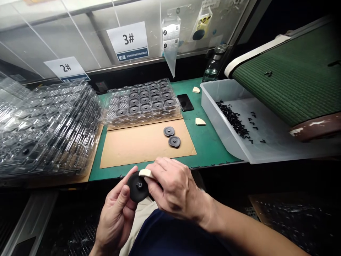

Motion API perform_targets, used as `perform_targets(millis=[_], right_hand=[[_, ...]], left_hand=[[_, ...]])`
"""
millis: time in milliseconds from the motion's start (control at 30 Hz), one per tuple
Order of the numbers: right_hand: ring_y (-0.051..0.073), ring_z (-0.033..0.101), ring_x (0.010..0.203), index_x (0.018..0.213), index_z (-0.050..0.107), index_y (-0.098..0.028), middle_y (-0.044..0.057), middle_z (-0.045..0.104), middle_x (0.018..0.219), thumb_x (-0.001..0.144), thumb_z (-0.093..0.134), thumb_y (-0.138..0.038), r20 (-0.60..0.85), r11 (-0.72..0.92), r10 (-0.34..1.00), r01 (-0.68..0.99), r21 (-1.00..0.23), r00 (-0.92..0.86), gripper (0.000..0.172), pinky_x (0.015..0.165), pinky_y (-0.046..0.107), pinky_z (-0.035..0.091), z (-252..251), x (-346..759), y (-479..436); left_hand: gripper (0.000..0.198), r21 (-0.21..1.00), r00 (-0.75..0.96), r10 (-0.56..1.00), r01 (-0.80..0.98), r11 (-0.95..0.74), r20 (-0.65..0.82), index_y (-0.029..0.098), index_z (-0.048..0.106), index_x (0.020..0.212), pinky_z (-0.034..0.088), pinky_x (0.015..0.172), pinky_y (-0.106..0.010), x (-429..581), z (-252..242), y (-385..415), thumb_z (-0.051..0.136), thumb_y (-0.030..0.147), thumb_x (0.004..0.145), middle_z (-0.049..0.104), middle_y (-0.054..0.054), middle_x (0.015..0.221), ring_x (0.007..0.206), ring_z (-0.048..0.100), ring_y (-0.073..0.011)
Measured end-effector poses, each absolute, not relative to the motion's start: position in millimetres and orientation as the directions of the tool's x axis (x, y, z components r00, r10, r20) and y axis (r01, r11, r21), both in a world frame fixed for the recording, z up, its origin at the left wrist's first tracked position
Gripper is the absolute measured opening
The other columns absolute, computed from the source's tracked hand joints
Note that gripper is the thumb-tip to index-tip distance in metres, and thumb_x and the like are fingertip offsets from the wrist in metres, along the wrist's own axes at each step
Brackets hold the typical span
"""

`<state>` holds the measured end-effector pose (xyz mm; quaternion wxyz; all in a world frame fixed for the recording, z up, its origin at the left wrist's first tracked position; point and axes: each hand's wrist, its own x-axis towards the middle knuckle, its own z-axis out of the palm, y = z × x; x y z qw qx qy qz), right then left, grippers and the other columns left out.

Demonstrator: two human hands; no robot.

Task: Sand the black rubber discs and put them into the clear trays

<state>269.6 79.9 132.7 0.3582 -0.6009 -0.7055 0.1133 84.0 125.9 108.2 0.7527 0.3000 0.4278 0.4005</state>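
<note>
Between thumb and fingers, my left hand [115, 209] grips a black round disc [136, 191] with a small raised hub at its centre. My right hand [176, 186] pinches a cream-coloured wedge-shaped piece [146, 173] against the disc's upper rim. Both hands are over my lap, just in front of the table's edge. Two similar discs lie on the cardboard sheet [133, 149] beyond them: an upper disc [168, 131] and a lower disc [174, 142]. Behind these, a clear plastic tray [112, 117] holds several discs in its pockets; some pockets at its left hold no disc.
Stacked clear trays [53, 131] stand at the left. A black phone [185, 102] and two cream wedges [200, 122] lie on the green mat. At right, a translucent bin [226, 131] holds small black parts below a green conveyor belt [287, 78]. A bottle [213, 65] stands behind.
</note>
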Motion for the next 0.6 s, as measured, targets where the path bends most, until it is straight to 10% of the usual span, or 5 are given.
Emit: perform_targets(millis=[167,367,600], right_hand=[[0.013,0.044,0.061,0.075,0.045,-0.022,-0.003,0.050,0.070,0.097,0.053,-0.024,0.221,0.144,0.975,0.650,-0.746,0.037,0.024,0.060,0.030,0.032,128,266,78],[0.020,0.053,0.082,0.107,0.065,-0.020,0.006,0.063,0.091,0.103,0.050,-0.027,0.453,0.356,0.885,0.789,-0.502,-0.111,0.017,0.075,0.035,0.038,126,275,88],[0.012,0.043,0.060,0.075,0.046,-0.022,-0.003,0.050,0.070,0.099,0.053,-0.025,0.226,0.156,0.973,0.572,-0.805,0.053,0.025,0.059,0.029,0.033,121,262,83]], left_hand=[[0.051,0.827,0.239,0.909,-0.383,0.411,-0.341,0.026,0.073,0.133,0.056,0.105,-0.043,84,105,129,0.083,0.039,0.084,0.079,-0.014,0.120,0.118,0.072,-0.0325],[0.045,0.774,0.428,0.809,-0.311,0.551,-0.404,0.021,0.076,0.128,0.055,0.106,-0.044,80,106,132,0.079,0.040,0.087,0.076,-0.017,0.128,0.120,0.070,-0.0348],[0.056,0.858,0.218,0.935,-0.379,0.346,-0.281,0.030,0.075,0.129,0.055,0.106,-0.048,79,105,134,0.090,0.037,0.076,0.079,-0.012,0.122,0.119,0.071,-0.0350]])
